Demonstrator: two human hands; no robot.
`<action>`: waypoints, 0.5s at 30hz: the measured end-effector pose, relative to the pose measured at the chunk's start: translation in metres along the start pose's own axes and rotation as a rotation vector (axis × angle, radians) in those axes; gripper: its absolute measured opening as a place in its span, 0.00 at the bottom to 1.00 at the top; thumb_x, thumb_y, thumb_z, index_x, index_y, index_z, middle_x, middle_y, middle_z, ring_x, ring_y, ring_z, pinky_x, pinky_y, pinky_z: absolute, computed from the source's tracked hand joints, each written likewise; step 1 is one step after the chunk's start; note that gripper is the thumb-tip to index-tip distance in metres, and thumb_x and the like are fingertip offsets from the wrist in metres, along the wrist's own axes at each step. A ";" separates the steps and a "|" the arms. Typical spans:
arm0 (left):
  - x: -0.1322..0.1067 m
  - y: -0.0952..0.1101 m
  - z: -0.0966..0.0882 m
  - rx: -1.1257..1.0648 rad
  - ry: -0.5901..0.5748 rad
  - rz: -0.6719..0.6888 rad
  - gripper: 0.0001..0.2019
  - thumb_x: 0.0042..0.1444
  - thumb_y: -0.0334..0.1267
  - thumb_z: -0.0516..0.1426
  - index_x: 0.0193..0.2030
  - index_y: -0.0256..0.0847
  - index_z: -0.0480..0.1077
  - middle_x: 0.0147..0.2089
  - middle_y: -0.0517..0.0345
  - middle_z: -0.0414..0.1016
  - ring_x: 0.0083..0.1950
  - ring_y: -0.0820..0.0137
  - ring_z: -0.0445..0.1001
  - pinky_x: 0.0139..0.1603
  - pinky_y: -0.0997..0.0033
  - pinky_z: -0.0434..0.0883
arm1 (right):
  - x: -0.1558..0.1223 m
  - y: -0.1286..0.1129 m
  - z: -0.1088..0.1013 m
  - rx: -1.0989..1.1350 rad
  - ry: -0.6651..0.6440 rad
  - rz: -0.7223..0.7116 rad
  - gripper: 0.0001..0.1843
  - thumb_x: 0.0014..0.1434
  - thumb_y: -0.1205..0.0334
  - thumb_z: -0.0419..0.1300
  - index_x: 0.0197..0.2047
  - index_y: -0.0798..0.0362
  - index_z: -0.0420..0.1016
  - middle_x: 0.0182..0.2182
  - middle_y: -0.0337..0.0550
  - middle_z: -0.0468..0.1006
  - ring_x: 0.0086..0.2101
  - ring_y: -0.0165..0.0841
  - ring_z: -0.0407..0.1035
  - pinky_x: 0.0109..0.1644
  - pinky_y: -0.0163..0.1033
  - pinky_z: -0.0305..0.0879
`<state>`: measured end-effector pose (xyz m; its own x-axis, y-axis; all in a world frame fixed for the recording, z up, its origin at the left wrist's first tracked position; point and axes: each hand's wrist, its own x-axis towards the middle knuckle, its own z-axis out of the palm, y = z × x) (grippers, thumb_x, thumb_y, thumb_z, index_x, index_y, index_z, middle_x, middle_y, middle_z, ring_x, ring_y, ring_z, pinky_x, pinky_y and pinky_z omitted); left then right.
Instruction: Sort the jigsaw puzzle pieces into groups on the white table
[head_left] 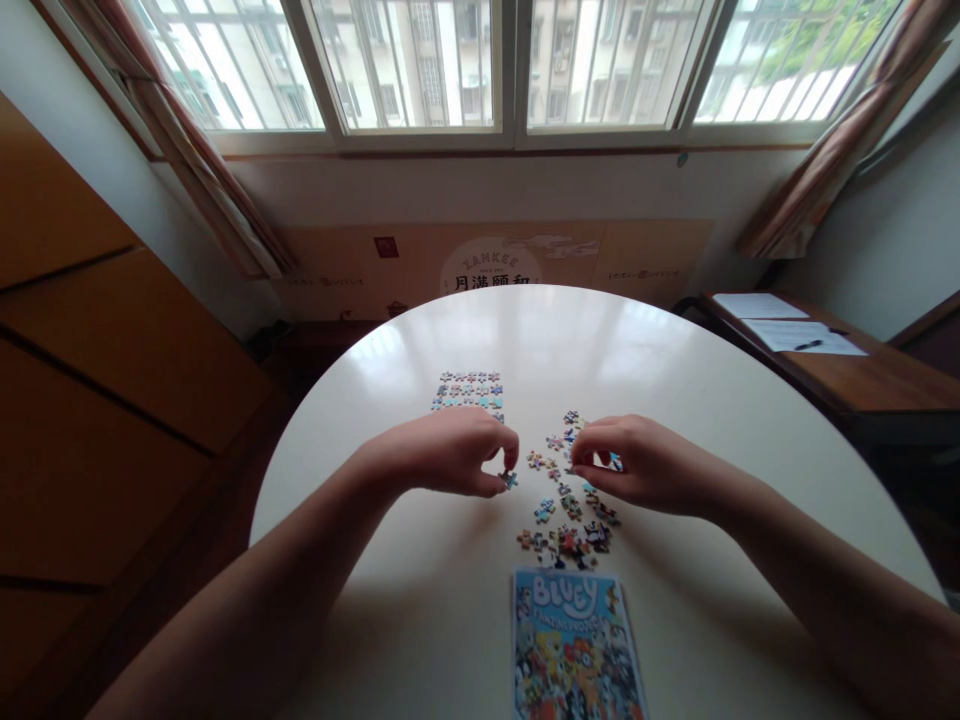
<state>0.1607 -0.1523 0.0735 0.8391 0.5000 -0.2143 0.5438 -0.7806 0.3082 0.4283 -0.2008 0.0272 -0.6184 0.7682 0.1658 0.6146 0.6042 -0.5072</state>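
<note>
Fingertips (504, 462) of the left hand (442, 455) pinch a small blue cardboard jigsaw piece (510, 481) low over the glossy round white table (712, 380), beyond the blue printed puzzle picture card (574, 640) and slightly to its left. The right hand (645, 468) bunches its fingers over the scattered loose pieces (570, 525) just beyond the card; I cannot tell whether it grips one. A light hold by the edges, picture side up, seems best.

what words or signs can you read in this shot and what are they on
"BLUEY": on the puzzle sheet; the line below it is blurred.
"月满颐和": on the round logo of the cardboard panel.
The panel's red label and the papers on the side desk: too small to read.
</note>
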 end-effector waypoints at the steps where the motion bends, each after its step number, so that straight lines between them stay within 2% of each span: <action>1: 0.001 0.000 0.001 -0.005 -0.005 0.014 0.09 0.53 0.36 0.61 0.42 0.45 0.78 0.31 0.60 0.72 0.32 0.70 0.67 0.32 0.71 0.60 | 0.000 0.000 0.000 0.001 -0.003 0.001 0.05 0.61 0.66 0.60 0.34 0.52 0.77 0.29 0.38 0.78 0.29 0.28 0.68 0.34 0.35 0.61; 5: 0.006 0.003 0.008 -0.018 -0.016 0.055 0.08 0.53 0.36 0.62 0.41 0.45 0.78 0.28 0.62 0.71 0.31 0.71 0.66 0.31 0.71 0.59 | 0.001 0.000 -0.001 0.002 -0.009 0.010 0.05 0.62 0.66 0.60 0.35 0.52 0.78 0.28 0.38 0.78 0.28 0.27 0.67 0.33 0.35 0.61; 10: 0.008 0.004 0.012 0.003 0.003 0.061 0.07 0.53 0.37 0.64 0.40 0.45 0.78 0.31 0.61 0.73 0.32 0.71 0.68 0.32 0.71 0.59 | 0.002 -0.001 0.000 0.004 0.003 -0.012 0.05 0.61 0.66 0.60 0.34 0.53 0.78 0.27 0.37 0.77 0.27 0.27 0.67 0.33 0.35 0.61; 15: 0.013 0.000 0.013 -0.031 0.121 0.050 0.08 0.58 0.42 0.63 0.43 0.44 0.78 0.34 0.58 0.76 0.35 0.70 0.71 0.35 0.70 0.63 | 0.002 -0.003 0.004 0.105 0.067 -0.013 0.05 0.61 0.66 0.61 0.34 0.54 0.77 0.26 0.37 0.77 0.26 0.26 0.67 0.32 0.34 0.63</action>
<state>0.1718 -0.1505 0.0585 0.8598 0.5035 -0.0846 0.4994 -0.7950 0.3442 0.4229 -0.2017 0.0253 -0.5896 0.7750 0.2276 0.5497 0.5914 -0.5899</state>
